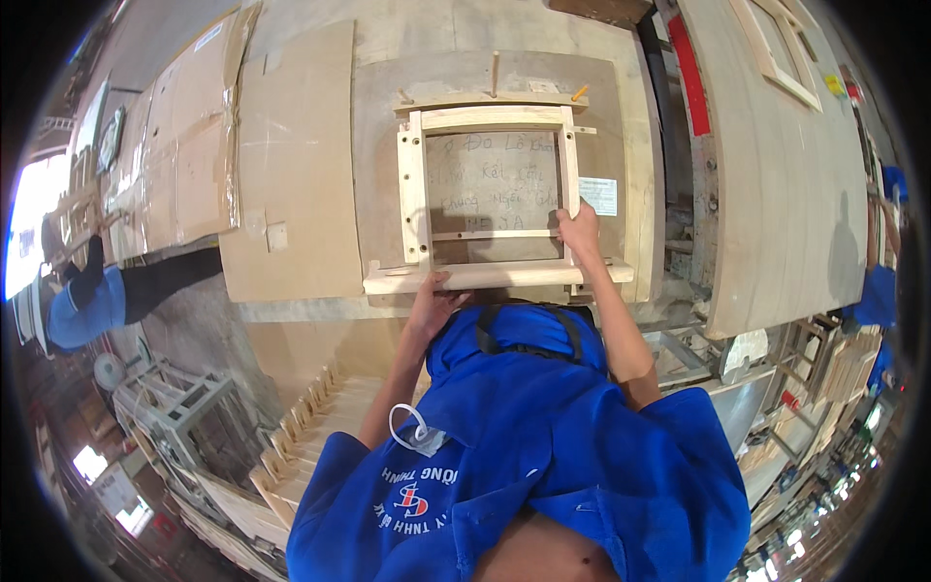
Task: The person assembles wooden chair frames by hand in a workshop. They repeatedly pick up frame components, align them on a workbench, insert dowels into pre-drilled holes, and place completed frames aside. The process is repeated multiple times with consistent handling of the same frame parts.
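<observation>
A pale wooden frame [493,119] with dark holes along its left side lies on a brown board [378,87] in front of me. Across its near side runs a longer wooden rail [499,277]. My right hand [579,233] grips the right side piece of the frame, fingers curled around it. At the near rail, left of the middle, my left hand [433,303] has its thumb at the wood and its fingers below the edge. Handwriting on the board shows through the frame's opening.
A wooden strip with upright pegs [495,76] borders the frame's far side. Cardboard sheets [291,165] cover the left of the table. A large panel [776,175] stands at right, bearing another small frame [790,58]. Slatted wood [325,427] lies near left; a co-worker [92,301] is far left.
</observation>
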